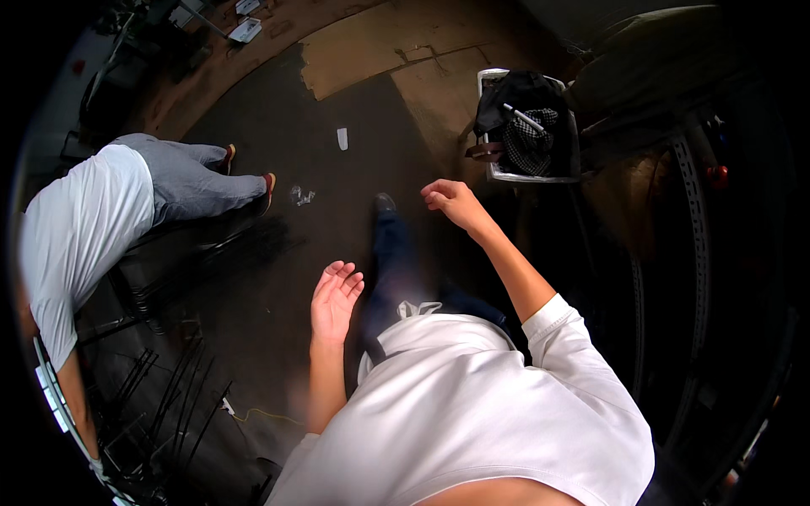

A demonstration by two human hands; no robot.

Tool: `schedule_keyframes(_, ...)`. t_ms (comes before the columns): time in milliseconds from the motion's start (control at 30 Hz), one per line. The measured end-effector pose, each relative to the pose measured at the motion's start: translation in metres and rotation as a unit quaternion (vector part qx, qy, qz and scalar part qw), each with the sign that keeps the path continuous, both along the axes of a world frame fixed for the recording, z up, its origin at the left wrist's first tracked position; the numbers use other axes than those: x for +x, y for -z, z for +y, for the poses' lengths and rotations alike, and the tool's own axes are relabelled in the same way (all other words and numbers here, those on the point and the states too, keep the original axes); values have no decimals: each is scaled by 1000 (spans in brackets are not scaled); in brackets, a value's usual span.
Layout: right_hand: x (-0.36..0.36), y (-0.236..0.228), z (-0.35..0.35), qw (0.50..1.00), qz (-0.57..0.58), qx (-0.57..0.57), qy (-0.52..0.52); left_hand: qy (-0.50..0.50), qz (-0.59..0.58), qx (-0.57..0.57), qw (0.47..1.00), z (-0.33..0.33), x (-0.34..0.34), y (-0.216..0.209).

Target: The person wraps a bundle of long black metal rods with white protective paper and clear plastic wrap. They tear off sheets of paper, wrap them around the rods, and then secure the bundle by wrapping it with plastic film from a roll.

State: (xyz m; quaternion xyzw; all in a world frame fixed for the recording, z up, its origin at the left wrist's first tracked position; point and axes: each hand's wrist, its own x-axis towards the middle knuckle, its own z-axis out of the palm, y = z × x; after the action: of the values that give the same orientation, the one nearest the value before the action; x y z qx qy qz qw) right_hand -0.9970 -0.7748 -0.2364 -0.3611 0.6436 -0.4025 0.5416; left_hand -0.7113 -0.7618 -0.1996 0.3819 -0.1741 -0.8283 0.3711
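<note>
My left hand (336, 302) is raised in front of my white shirt, palm turned up and fingers loosely bent. It is open and holds nothing. Farther forward and to the right, my right hand (456, 205) hangs in the air with its fingers softly curled and a small gap by the thumb. Nothing shows in it. Neither hand touches anything. Nearest to my right hand is a white-rimmed basket (531, 179) holding a black bag or garment (516, 88), a checked cloth (533, 148) and a white stick-like thing (525, 118).
At the left another person (93, 211) in a white shirt bends over a dark rack of thin rods (173, 379). A white scrap (342, 139) and clear crumpled plastic (301, 196) lie on the dark floor. Tan sheeting (363, 51) covers the floor ahead. A perforated metal upright (696, 244) stands at the right.
</note>
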Motion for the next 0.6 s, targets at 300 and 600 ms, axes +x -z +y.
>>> schedule_keyframes(300, -106, 11, -215, 995, 85, 7, -47, 36, -51, -71, 996, -302, -96, 23)
schedule_keyframes(600, -367, 85, -283, 930, 148, 133, 309, 251, -94, -132, 954, -486, -285, -14)
